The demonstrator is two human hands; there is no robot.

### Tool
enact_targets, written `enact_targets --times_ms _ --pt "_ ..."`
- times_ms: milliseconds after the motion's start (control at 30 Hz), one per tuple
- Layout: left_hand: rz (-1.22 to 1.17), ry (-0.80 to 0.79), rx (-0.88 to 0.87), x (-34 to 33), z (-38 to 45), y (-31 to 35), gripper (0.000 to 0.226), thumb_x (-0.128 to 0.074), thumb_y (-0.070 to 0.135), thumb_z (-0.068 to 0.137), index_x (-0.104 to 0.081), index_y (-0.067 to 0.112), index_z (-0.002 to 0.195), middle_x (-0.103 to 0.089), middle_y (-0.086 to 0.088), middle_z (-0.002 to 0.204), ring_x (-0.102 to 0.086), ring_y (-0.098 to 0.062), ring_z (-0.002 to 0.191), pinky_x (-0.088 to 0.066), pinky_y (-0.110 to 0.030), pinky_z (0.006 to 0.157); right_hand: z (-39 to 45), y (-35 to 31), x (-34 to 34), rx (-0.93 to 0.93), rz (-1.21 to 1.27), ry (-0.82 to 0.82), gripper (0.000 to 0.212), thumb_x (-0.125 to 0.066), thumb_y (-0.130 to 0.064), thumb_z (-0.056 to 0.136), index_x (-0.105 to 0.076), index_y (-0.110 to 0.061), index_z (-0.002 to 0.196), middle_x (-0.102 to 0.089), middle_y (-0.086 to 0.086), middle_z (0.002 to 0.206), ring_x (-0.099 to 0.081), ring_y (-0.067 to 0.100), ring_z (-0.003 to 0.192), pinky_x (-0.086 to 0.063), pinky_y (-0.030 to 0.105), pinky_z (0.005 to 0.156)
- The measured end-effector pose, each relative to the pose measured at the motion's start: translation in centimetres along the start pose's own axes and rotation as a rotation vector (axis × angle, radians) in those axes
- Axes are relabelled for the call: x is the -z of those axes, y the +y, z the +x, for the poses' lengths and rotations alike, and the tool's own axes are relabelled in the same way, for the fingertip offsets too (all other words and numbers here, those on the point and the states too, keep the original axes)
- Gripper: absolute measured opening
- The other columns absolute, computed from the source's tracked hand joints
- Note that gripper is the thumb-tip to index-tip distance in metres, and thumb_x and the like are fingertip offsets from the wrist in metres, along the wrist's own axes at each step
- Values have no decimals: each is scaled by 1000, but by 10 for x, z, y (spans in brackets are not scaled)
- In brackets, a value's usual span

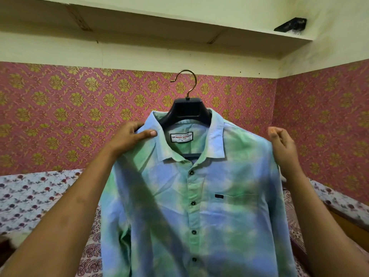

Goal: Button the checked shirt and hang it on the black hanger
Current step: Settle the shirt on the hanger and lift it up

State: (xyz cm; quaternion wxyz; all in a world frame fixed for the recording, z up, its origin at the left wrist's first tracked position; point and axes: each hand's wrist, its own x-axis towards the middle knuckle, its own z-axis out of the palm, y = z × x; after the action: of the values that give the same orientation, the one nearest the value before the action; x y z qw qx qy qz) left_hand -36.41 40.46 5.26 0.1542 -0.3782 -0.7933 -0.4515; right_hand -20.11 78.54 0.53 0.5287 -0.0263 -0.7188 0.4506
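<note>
**Shirt on the hanger, held up by both shoulders**

Head view: you hold the checked shirt [199, 206] up in front of you, its front toward you, above the bed [30, 196]. It sits on the black hanger [188, 110], whose dark neck rises out of the open collar and whose metal hook [186, 84] stands free against the patterned pink wall [79, 108]. A lower bar of the hanger shows through the collar opening, under the white brand label [181, 137].

The dark buttons [193, 202] down the placket look fastened from the chest down; the collar itself lies open at the top. A small dark tag [219, 196] marks the edge of the chest pocket.

Your left hand [129, 136] grips the shirt at the shoulder just beside the collar, fingers [132, 127] curled behind the cloth and thumb pressed flat on the front. Your right hand [281, 144] is at the other shoulder seam, fingers curled with their tips close together; whether they actually pinch the fabric you cannot tell from here, since the cloth edge runs behind the palm.

A pale shelf [179, 23] runs along the wall overhead.
</note>
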Motion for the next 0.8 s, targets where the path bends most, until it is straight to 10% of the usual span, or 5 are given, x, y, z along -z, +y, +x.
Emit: enact_targets --times_ms 200,300,400,600,800 --pt "14 -50 -23 -17 7 14 52 -67 58 68 -64 8 83 -61 -1 73 -56 0 56 -41 -17 55 0 -52 -43 181 -575 -351 67 -42 -78 68 -56 -26 109 -67 8 97 -62 29 90 -46 37 73" --pt "-13 -70 -42 -23 7 17 63 -64 61 62 -64 4 86 -61 -4 76 -56 -8 61 -41 -24 56 -2 -62 -59 175 -700 -235 76 -49 -81 66 -60 -19 109 -67 16 103 -59 37 99 -41 39 71" --pt "30 -115 -48 -26 4 18 62 -61 64 61 -64 6 84 -59 -3 74 -53 -14 63 -38 -29 57 -9 -61 -63 154 -744 -111 75 -45 -84 59 -51 -10 66 -63 18 76 -59 37 78 -34 35 59" --pt "-55 -277 75 -7 -28 -22 56 -72 47 67 -60 24 117 -65 5 114 -63 -7 97 -53 -20 80 -14 -53 -50 77 -783 -70 80 -41 -81 58 -46 -2 58 -37 7 52 -42 29 59 -31 35 58" --pt "-133 -282 275 -2 -44 -47 36 -71 11 78 -60 22 110 -66 6 101 -62 -9 93 -52 -20 74 -11 -44 -47 77 -808 -114 79 -43 -80 60 -43 -2 56 -35 6 50 -41 28 58 -30 33 56"
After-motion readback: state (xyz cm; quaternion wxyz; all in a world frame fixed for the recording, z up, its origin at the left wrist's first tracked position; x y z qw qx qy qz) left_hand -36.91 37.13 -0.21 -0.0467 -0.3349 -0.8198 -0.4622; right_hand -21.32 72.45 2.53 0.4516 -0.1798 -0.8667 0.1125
